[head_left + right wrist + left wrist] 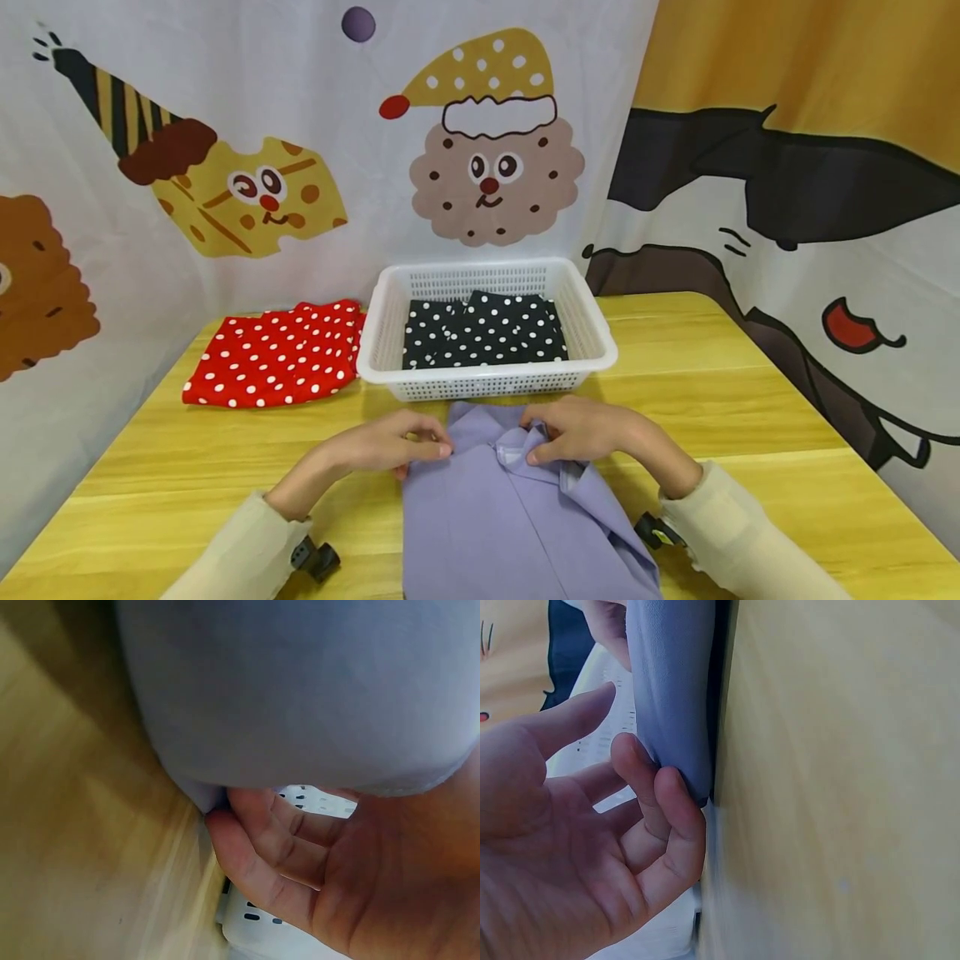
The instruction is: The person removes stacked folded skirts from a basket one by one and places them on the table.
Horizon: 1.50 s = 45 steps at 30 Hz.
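A lavender shirt [480, 517] lies on the table in front of me, its collar toward the basket and its right side loosely folded over. At the shirt's upper left edge is my left hand [386, 442]; in the left wrist view its bent fingertips [676, 795] touch the cloth edge while the thumb stands apart. My right hand [581, 429] holds the collar area between thumb and fingers, where a pale inner band shows. In the right wrist view, its fingertips [229, 832] reach under the edge of the shirt, and the thumb is hidden.
Just beyond the shirt stands a white plastic basket [487, 383] with folded black polka-dot cloth [487, 333] inside. Left of the basket lies folded red polka-dot cloth [277, 358]. A curtain with cartoon prints [495, 183] hangs behind the wooden table [750, 400].
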Available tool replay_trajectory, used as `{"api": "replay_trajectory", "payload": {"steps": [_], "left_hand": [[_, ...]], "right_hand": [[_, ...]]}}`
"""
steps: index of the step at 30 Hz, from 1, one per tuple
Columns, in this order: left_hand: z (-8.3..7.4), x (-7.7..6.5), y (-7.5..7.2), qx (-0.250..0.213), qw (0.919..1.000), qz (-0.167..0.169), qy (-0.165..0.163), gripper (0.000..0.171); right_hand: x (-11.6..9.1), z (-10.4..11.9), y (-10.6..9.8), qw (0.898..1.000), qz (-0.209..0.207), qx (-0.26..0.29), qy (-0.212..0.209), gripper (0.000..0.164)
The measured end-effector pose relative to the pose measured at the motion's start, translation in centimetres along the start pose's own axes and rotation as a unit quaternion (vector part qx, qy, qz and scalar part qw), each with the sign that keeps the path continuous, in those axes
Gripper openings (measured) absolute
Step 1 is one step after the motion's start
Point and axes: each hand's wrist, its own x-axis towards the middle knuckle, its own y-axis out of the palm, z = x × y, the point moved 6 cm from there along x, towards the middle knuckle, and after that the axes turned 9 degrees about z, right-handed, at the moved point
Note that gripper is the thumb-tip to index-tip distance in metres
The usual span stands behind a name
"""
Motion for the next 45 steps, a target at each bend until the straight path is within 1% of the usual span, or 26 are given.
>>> {"api": "replay_trajectory", "payload": {"steps": [10,26,33,41,45], "left_hand": [[0.14,-0.02,-0.01,-0.007,1.0000,0.001,0.000,0.022],[0.23,0.22,-0.14,-0.013,0.9999,0.001,0.000,0.023],[0.32,0.33,-0.31,-0.007,1.0000,-0.002,-0.004,0.022],[0.49,0.41,-0.30,-0.012,0.9999,-0.003,-0.007,0.022],[0.59,0.43,-0.30,-0.017,0.9998,-0.003,-0.009,0.022]], "right_hand": [[-0.02,0.06,-0.06,1.000,-0.002,-0.003,-0.007,0.038],[0.24,-0.20,-0.01,1.000,-0.010,0.016,-0.016,0.031],[0.34,-0.29,-0.11,1.000,-0.014,0.006,-0.014,0.031],[0.42,-0.16,-0.16,1.000,-0.018,0.001,-0.020,0.029],[0.49,-0.27,-0.13,1.000,-0.019,0.002,-0.015,0.029]]}}
